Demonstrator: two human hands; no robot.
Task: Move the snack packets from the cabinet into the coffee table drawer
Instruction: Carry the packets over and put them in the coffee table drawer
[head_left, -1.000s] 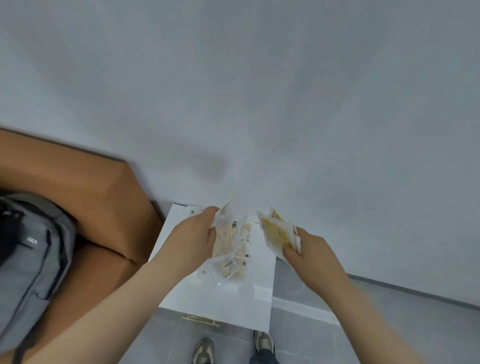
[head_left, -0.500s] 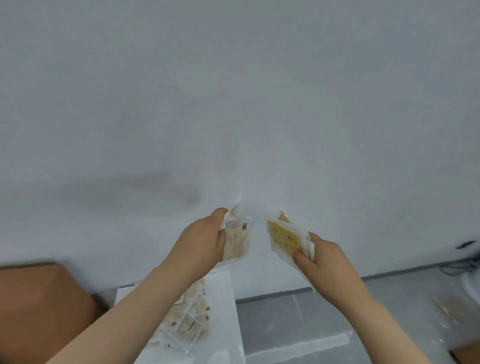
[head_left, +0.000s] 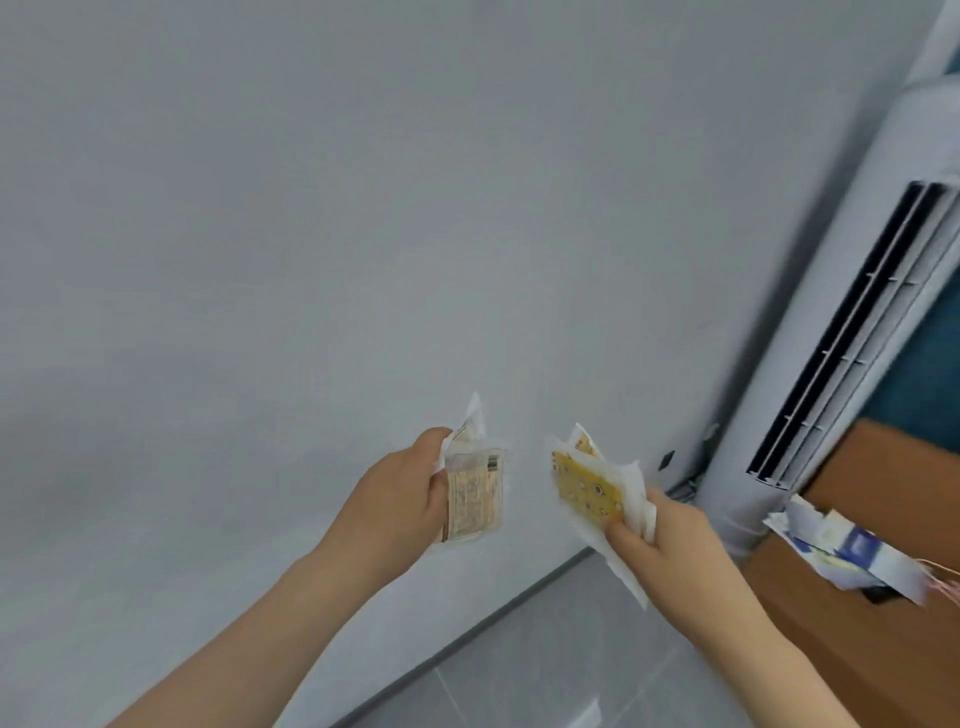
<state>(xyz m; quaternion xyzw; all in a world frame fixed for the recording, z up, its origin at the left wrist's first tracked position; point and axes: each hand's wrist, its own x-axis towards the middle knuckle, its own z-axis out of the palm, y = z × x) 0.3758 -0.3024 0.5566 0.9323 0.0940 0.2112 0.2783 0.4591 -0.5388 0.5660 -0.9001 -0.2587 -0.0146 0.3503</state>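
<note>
My left hand (head_left: 402, 496) grips a clear snack packet (head_left: 475, 493) with pale beige contents, held upright in front of the wall. My right hand (head_left: 660, 545) grips a bundle of yellow and white snack packets (head_left: 587, 486), with their white edges sticking out below my fingers. Both hands are raised side by side, a short gap between the two bundles. Neither the cabinet nor the coffee table drawer is in view.
A plain grey-white wall (head_left: 363, 234) fills most of the view. A white standing air conditioner (head_left: 831, 338) rises at the right. Beside it is a brown cardboard box (head_left: 857, 649) with blue and white papers (head_left: 852, 551) on it. Grey floor tiles (head_left: 545, 675) lie below.
The view has swung to the right: the white cabinet top with its remaining packets and the brown sofa have left the frame, and the air conditioner and box have come in. Both hands keep their packets.
</note>
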